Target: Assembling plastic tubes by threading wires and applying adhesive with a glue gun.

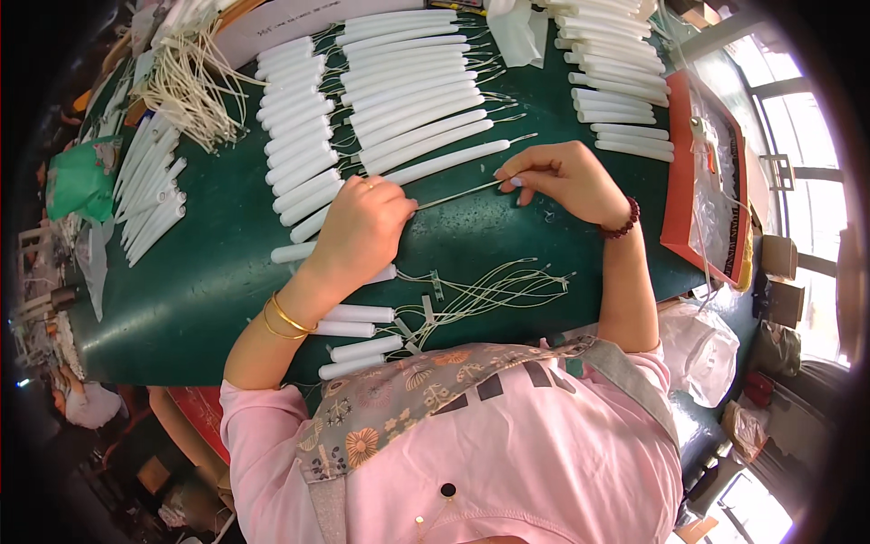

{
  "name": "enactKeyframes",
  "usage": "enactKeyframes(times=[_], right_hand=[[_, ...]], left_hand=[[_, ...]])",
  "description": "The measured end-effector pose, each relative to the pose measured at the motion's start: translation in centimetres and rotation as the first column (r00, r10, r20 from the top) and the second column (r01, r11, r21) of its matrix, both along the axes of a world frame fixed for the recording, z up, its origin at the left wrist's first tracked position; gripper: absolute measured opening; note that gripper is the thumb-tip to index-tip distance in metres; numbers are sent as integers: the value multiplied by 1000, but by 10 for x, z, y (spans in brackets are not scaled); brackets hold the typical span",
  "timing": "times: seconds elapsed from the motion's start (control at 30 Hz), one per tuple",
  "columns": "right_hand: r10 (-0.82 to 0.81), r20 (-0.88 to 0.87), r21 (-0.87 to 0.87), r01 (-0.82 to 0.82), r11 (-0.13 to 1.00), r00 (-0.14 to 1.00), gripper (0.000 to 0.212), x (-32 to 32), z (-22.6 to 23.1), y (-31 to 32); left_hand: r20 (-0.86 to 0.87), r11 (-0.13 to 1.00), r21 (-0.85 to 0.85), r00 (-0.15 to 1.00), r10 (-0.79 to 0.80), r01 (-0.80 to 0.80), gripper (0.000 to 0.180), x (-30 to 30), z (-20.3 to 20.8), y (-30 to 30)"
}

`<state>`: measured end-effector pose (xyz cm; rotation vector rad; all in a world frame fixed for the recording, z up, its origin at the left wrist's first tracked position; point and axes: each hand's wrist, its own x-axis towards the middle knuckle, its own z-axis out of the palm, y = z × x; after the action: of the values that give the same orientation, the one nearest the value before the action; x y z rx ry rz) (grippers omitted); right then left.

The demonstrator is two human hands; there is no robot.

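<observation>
A thin pale wire (pixel 458 194) is stretched taut between my two hands above the green table. My left hand (pixel 367 222) is closed round its left end, with the back of the hand hiding the fingertips. At its other end my right hand (pixel 566 181) pinches the wire between thumb and fingers. Just beyond lies a long white candle-shaped tube (pixel 444 163) with a short wire at its tip. Below my hands, several short white tubes (pixel 365 347) lie near my apron, with thin wires (pixel 494 295) spreading to the right.
Rows of white tubes (pixel 299 136) fill the far middle of the green table (pixel 217 290). More white tubes (pixel 625 95) are stacked far right, beside a red-edged box (pixel 675 172). Bundled wires (pixel 195 91) and a green bag (pixel 82 177) sit to the left.
</observation>
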<state>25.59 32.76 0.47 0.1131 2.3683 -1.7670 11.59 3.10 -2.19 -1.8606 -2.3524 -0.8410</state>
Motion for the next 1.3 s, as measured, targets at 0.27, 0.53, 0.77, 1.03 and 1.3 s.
enactKeyframes(times=[0.27,0.53,0.77,1.03,1.3], right_hand=[[-304,-277,786,397,474,911,24,42,17,59],[9,-406,876,386,288,914,22,46,9,37],[-769,-480,-229,786,574,422,35,56,24,35],[-821,-183,-631,575,520,542,25,59,-24,48],[-638,-47,-613,482,625,769,18,30,-25,1]], left_hand=[[186,993,26,976,111,-117,5,2,11,-5],[419,980,74,898,136,-183,8,-1,16,-5],[446,974,77,881,157,-213,8,-1,18,-6],[424,979,87,896,132,-185,8,0,20,-6],[100,987,94,987,122,-132,26,0,14,-8]])
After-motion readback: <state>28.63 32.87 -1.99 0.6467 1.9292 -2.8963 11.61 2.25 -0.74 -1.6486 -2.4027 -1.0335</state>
